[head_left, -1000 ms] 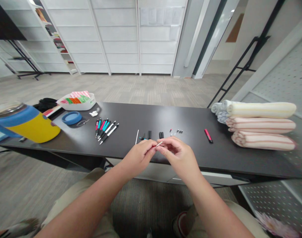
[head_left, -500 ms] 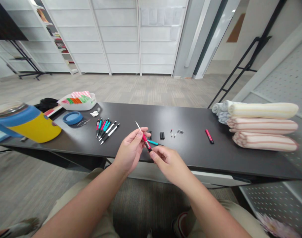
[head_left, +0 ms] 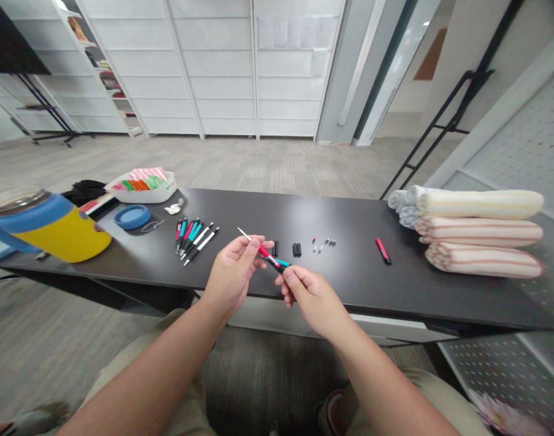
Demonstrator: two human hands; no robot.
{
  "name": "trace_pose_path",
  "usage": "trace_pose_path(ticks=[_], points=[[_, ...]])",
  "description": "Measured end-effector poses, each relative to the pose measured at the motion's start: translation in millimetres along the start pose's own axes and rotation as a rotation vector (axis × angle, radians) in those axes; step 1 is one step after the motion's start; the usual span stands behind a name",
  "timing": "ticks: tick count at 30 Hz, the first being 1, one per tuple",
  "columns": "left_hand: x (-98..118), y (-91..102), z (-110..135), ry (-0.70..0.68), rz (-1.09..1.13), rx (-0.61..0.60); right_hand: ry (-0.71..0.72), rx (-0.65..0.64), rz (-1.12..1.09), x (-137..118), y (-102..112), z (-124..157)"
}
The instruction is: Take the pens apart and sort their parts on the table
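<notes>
Head view: the person seems to be fitting or drawing out a thin white refill (head_left: 244, 234) at the red pen (head_left: 263, 252); which of these, one cannot tell. The next move is probably calling for keeping both in line. Nearer and left of the black grips (head_left: 296, 249), the left hand (head_left: 231, 271) is pinching the pen's red part, fingers curled; the right hand (head_left: 312, 298) is grasping its black end.

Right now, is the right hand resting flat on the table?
No, the right hand grips the black end of the red pen.
</notes>
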State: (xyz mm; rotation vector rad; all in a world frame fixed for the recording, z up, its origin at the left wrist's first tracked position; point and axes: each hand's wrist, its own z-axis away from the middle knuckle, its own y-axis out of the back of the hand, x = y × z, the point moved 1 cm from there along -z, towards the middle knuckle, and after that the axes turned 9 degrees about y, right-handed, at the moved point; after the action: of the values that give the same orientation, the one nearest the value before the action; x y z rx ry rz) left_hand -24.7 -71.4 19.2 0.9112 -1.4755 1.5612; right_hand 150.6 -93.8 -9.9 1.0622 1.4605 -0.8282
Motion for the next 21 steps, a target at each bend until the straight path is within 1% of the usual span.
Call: trace_pose_path(ticks=[2, 4, 8, 11, 14, 17, 21], points=[[-0.5, 0.7, -0.7, -0.005, 0.004, 0.019, 0.018, 0.006, -0.043, 2.6, -0.1, 0.3], [-0.9, 1.2, -1.5, -0.010, 0.010, 0.033, 0.043, 0.036, -0.014, 3.9, -0.1, 0.9], [-1.1, 1.6, -3.2, -0.015, 0.029, 0.066, 0.134, 0.104, 0.185, 2.0, 0.5, 1.6], [-1.2, 2.0, -4.0, -0.012, 0.043, 0.092, 0.212, 0.129, 0.313, -1.2, 1.1, 1.8], [-1.7, 2.9, -4.6, -0.013, 0.052, 0.106, 0.231, 0.154, 0.385, -2.8, 0.7, 2.1], [-1.3, 4.2, -5.2, -0.025, 0.047, 0.117, 0.176, 0.198, 0.343, -1.7, -1.0, 2.2], [0.3, 5.4, -5.7, -0.045, 0.022, 0.121, 0.071, 0.183, 0.130, 2.0, -4.5, 0.7]])
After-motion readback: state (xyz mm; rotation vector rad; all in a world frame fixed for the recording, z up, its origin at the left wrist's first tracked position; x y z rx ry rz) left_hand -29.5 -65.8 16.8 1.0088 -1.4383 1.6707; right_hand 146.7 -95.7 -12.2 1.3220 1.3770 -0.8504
